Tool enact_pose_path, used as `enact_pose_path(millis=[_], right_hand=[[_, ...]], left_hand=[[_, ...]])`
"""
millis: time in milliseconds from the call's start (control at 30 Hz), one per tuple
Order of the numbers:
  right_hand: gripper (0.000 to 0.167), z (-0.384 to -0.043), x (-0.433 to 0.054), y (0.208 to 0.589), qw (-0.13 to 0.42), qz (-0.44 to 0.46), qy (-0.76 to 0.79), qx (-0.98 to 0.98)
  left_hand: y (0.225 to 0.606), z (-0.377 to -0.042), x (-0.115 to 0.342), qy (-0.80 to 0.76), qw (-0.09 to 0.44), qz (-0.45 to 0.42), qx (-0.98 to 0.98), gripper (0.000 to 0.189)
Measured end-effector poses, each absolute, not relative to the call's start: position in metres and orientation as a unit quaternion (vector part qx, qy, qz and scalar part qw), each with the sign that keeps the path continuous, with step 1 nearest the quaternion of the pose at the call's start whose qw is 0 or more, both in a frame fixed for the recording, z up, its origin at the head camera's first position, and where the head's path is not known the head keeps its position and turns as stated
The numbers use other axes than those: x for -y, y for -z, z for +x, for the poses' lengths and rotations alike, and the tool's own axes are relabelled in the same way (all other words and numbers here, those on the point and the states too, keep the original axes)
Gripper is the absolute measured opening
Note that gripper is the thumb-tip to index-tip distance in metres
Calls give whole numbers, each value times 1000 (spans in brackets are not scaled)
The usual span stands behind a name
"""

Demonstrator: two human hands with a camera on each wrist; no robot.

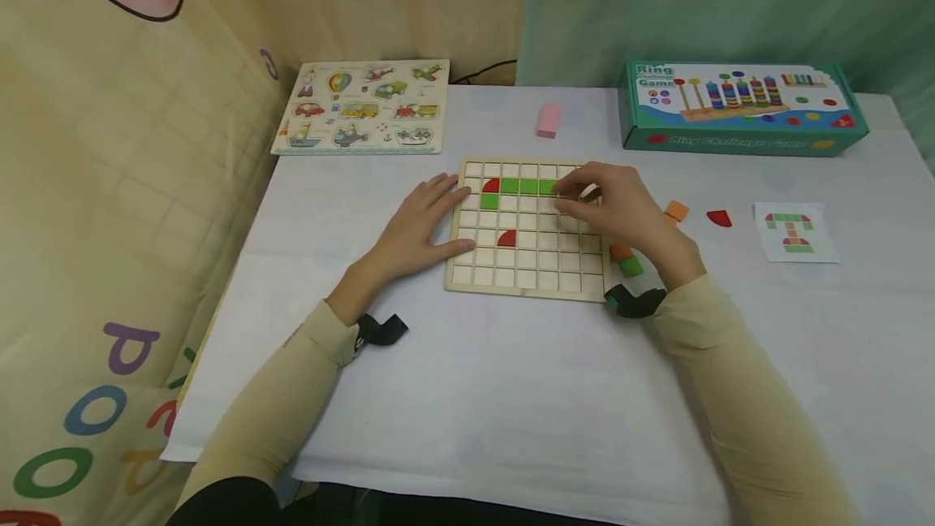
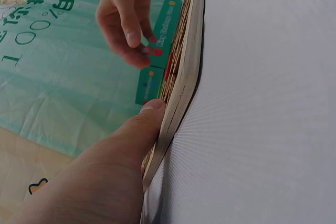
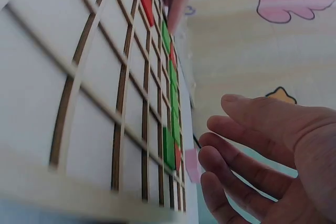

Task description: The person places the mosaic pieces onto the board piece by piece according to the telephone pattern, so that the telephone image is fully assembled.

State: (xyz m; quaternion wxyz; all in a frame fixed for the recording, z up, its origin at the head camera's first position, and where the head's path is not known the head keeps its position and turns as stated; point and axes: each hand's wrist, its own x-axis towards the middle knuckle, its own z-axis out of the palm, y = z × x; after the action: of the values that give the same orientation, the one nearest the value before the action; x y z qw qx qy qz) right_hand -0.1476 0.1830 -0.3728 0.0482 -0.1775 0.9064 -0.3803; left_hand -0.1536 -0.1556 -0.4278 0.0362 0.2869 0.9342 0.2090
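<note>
A person in tan sleeves (image 1: 752, 396) works over a wooden grid board (image 1: 527, 293) in the middle of a white-covered table (image 1: 504, 396). The left hand (image 1: 412, 226), fingers spread, touches the board's left edge, its thumb resting on the rim in the left wrist view. The right hand (image 1: 617, 200) hovers above the board's far right part, fingers loosely bent and apart; the right wrist view shows its thumb away from the other fingers and nothing between them.

Along a far row of the board, a red quarter-round (image 1: 491, 185) sits at the left, followed by three green squares (image 1: 529, 186). A fourth green square (image 1: 489, 201) lies just on the near side of the red one. In the right wrist view, another red piece (image 3: 177, 159) ends the row at the right, with a green tile (image 3: 168, 148) beside it. A lone red wedge (image 1: 506, 239) occupies a cell nearer the person.

Loose to the board's right are orange tiles (image 1: 677, 210), a green tile by the near ones, a red chip (image 1: 719, 218) and, farther right, a pattern card (image 1: 796, 232). Behind, from left to right, are a vehicle picture board (image 1: 363, 107), a pink block (image 1: 549, 119) and a green "Ring Challenge Game" box (image 1: 738, 139).
</note>
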Motion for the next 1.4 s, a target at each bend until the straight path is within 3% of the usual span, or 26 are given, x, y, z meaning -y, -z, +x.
enact_pose_path(millis=[433,633,1133,1400], right_hand=[[36,-111,-271,386,30,-77,364,-928],[36,-109,-277,392,51,-79,343,-935],[28,-108,-274,399,31,-89,350,-932],[38,-109,-271,400,31,-93,354,-930]], left_hand=[[426,-152,155,-212,40,280,-935,86],[427,-152,157,-218,38,282,-934,86],[426,-154,156,-219,36,287,-932,86],[427,-155,156,-216,38,284,-933,87]])
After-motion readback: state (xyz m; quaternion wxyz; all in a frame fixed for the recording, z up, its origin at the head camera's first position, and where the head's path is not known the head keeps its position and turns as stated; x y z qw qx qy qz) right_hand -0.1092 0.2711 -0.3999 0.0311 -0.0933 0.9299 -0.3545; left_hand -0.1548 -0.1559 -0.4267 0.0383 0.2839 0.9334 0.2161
